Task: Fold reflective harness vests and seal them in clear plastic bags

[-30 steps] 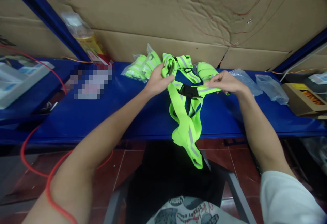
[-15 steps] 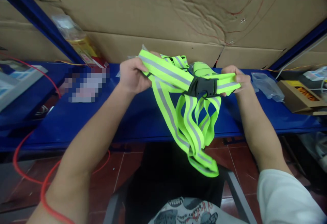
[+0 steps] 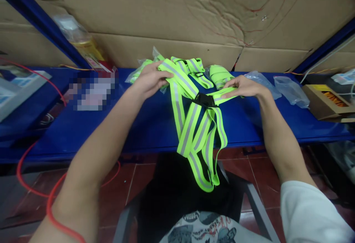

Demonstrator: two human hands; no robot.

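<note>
A neon yellow-green reflective strap harness [image 3: 189,130] with a grey stripe lies partly on the blue table, its loops hanging over the front edge. Its black buckle [image 3: 204,100] sits between my hands. My left hand [image 3: 152,77] pinches the strap on the buckle's left side. On the right, my right hand [image 3: 240,86] holds the shorter strap end between thumb and fingers. Behind the buckle rests another coiled strap [image 3: 191,67], with a rolled green bundle [image 3: 219,75] beside it. Green material in clear plastic [image 3: 140,69] is partly hidden behind my left hand.
The blue table [image 3: 149,125] meets a cardboard wall [image 3: 155,17]. A bottle [image 3: 83,43] stands back left. Clear bags [image 3: 292,91] and an open cardboard box [image 3: 328,101] lie right. A red hose [image 3: 51,202] loops by my left arm.
Both hands have moved closer together, and the harness has come down onto the table. The buckle has shifted left and lower. More of the items behind now shows.
</note>
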